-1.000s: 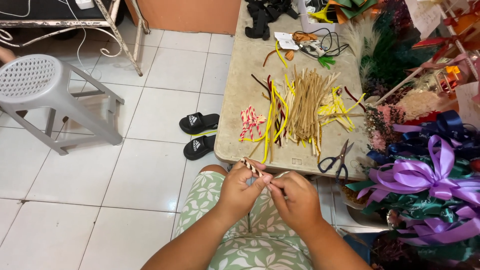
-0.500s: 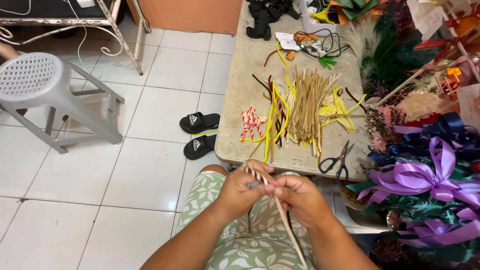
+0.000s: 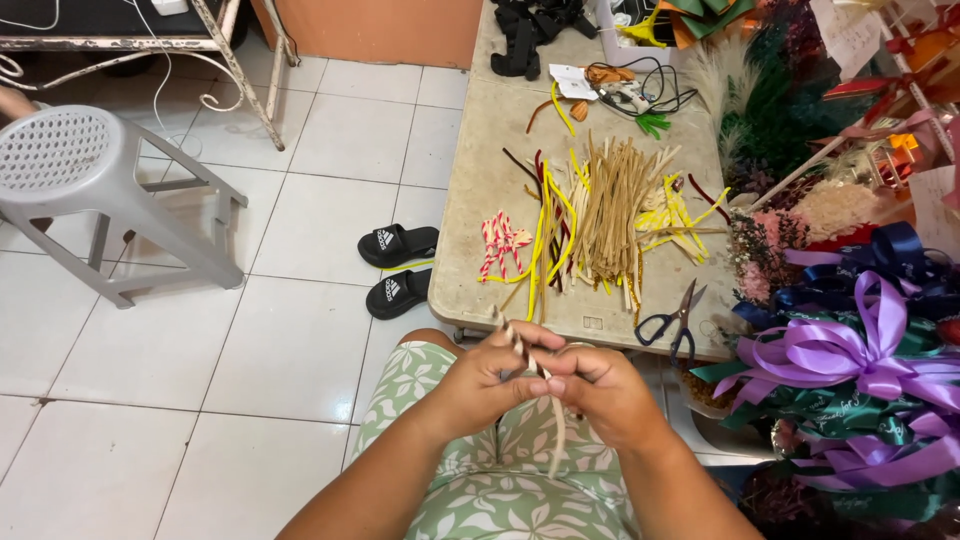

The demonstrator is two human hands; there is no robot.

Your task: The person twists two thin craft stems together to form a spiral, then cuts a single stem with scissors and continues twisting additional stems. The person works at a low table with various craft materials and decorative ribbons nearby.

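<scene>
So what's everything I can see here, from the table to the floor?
twisted strip: one, tan with dark stripes, pinched between both hands
table: one, beige, ahead of the person
loose strips: a pile, tan, yellow, dark red, mid-table
striped pieces: a few, red and white, table's left side
scissors: one pair, dark handles, table's near edge
ribbon bows: several, purple, green, blue, far right
sandals: two, black, on the floor
stool: one, grey plastic, left
left hand: one, gripping the strip
right hand: one, gripping the strip

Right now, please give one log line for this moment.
left hand: pinches thin tan striped strip | right hand: grips same strip | black-handled scissors: on table
</scene>
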